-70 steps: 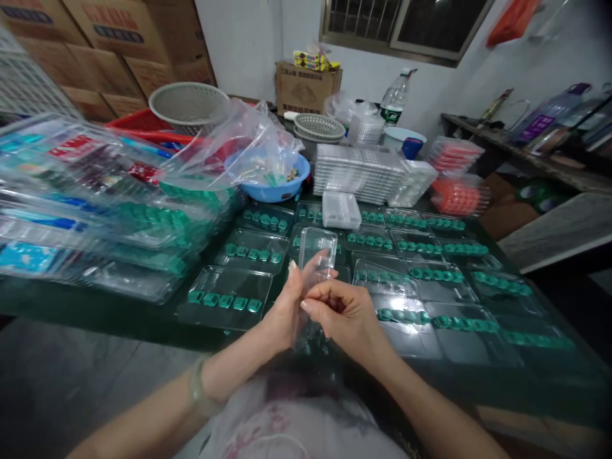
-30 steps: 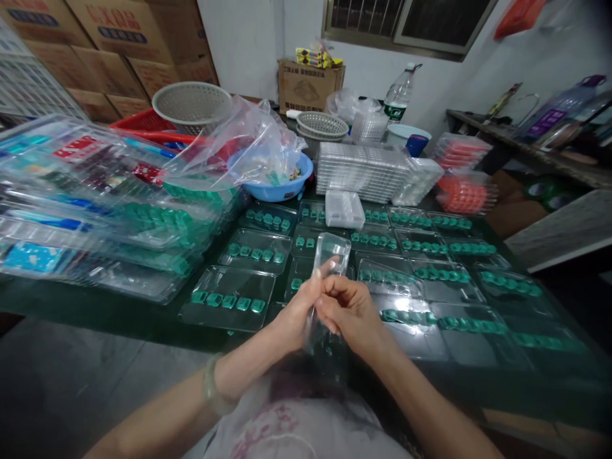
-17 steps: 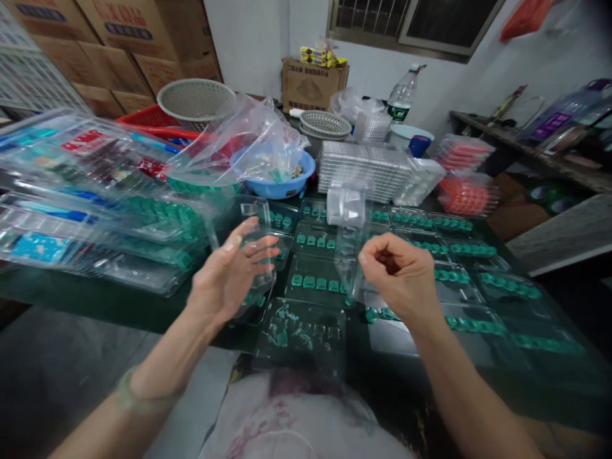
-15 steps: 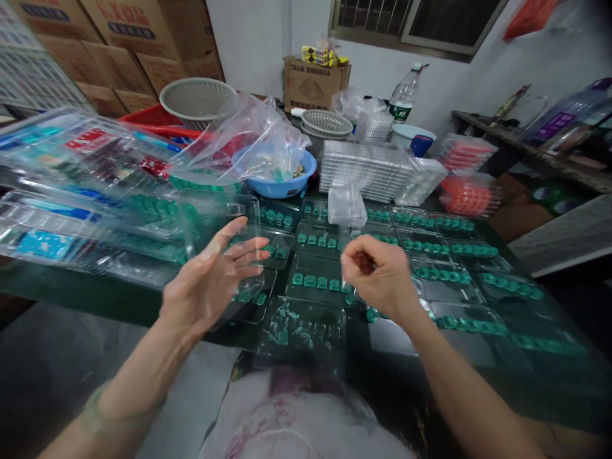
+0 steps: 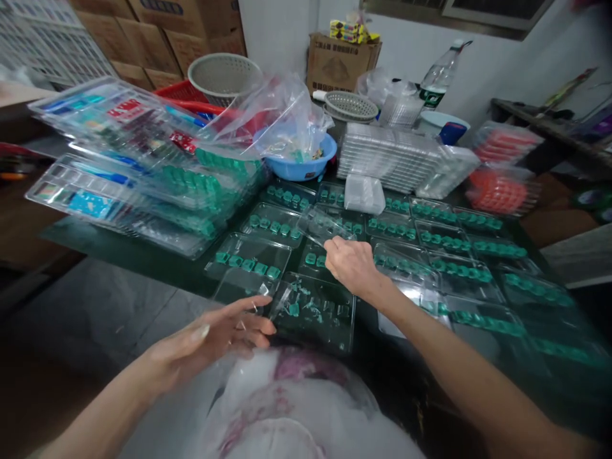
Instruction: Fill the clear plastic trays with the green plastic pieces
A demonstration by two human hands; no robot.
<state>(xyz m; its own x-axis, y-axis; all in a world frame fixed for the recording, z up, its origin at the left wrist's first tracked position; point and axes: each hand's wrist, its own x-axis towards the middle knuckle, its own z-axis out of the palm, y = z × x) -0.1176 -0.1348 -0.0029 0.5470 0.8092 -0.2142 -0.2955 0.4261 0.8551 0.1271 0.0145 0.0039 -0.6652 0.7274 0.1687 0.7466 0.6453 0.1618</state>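
My right hand [image 5: 351, 264] has its fingers closed at the corner of a tilted clear plastic piece [image 5: 320, 224], above trays of green pieces. My left hand [image 5: 220, 331] is open, fingers spread, near the table's front edge, slightly blurred. Just beyond it lie a clear tray with a row of green pieces [image 5: 248, 264] and another clear tray with scattered green bits [image 5: 313, 309]. More clear trays with green pieces [image 5: 461, 270] cover the table to the right. A white translucent stack [image 5: 364, 194] stands behind my right hand.
Filled clear cases [image 5: 129, 159] are piled at the left. Behind are a blue basin [image 5: 302, 167] under a plastic bag, a grey colander [image 5: 224, 76], stacked clear trays [image 5: 387, 156] and a bottle [image 5: 437, 76]. Packs with red contents [image 5: 500, 191] stand at the right.
The view has shifted. My left hand has moved down toward my body, away from the trays. My right hand has turned palm down over the trays.
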